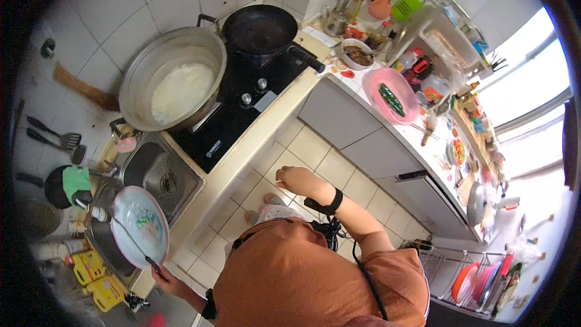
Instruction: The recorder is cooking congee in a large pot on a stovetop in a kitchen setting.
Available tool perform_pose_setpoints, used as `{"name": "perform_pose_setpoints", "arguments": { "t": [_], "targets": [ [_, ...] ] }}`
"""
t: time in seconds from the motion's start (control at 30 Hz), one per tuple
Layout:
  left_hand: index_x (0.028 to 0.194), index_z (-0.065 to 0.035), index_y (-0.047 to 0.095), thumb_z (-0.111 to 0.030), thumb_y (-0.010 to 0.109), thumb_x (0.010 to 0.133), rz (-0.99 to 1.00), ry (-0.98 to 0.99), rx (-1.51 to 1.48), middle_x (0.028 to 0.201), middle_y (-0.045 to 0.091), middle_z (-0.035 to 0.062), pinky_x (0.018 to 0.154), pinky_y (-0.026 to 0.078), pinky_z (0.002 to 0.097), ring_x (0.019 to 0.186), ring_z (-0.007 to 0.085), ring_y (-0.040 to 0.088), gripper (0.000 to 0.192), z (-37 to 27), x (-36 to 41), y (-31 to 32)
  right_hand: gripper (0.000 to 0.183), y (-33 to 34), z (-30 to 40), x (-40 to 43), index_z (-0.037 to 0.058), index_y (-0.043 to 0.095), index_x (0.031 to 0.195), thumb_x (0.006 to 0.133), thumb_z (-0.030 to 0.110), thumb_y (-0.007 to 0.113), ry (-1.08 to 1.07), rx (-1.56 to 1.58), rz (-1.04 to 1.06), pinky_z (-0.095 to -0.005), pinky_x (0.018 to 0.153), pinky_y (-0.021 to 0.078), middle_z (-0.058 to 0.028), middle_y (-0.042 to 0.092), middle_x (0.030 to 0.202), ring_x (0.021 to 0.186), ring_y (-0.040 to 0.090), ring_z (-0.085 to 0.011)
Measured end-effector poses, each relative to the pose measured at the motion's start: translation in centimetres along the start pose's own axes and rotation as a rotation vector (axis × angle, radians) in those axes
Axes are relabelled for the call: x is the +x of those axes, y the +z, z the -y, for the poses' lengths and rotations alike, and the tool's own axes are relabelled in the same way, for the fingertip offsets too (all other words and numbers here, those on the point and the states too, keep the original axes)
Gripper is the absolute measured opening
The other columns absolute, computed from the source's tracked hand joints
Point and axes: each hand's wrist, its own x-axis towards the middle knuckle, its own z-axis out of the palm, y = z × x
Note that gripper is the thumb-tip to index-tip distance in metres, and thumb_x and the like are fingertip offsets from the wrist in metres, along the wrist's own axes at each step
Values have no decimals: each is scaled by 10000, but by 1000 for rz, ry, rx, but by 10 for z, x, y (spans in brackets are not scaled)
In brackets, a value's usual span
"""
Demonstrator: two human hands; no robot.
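My left hand (170, 281) grips the dark handle of a long-shafted kitchen utensil (131, 237). Its thin shaft crosses in front of a white enamel-look basin (152, 247) with a green and pink pattern, which sits tilted over the sink. The utensil's far end is hard to make out beside the tap (97, 212). Above the tiled floor hangs my right hand (299, 180), fingers loosely curled and nothing seen in it; a black band circles that wrist. A steel sink bowl (156, 172) lies just beyond the basin.
A big metal pot (136, 95) with whitish contents and a black wok (261, 29) stand on the black hob (213, 131). Along the right counter are a pink basin (376, 100) holding cucumber-like greens and a bowl of dark food (358, 54). Yellow jugs (103, 291) stand by the sink.
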Motion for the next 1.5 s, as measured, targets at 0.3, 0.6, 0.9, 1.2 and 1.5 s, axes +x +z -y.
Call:
{"name": "perform_pose_setpoints", "arguments": {
  "t": [0.3,0.6,0.9,1.2,1.5],
  "targets": [
    [1314,-25,486,-309,435,1016,308,-197,-824,647,364,-43,440,213,203,479,28,241,415,-172,28,44,238,-31,-84,-82,18,625,905,918,252,583,441,687,-340,-328,585,504,-79,648,735,647,645,-196],
    [1353,23,436,-279,431,1018,239,-237,-955,662,317,-36,424,193,207,516,40,247,451,-292,-8,118,262,-45,-308,-201,24,635,915,920,272,554,983,414,-860,-370,618,513,-124,680,800,686,658,-260],
    [1373,10,401,-217,417,1023,129,-290,-1316,679,308,-25,435,255,182,509,45,240,418,-402,-57,215,124,-132,-515,-278,77,610,955,895,119,509,1156,-520,-447,-427,658,561,-132,657,910,865,674,-310],
    [1341,20,428,-222,429,1021,226,-231,-1370,704,359,-26,381,291,172,516,26,285,401,-436,-94,231,176,-97,-606,-279,150,663,973,893,232,530,978,-678,-2,-380,622,556,-32,656,923,868,666,-219],
    [1358,16,411,-238,419,1026,152,-265,-1339,695,412,-16,381,332,192,503,30,332,418,-420,-79,229,219,-181,-584,-332,121,576,1069,942,251,455,1447,-451,-461,-457,691,537,-94,642,948,868,658,-320]
  ]
}}
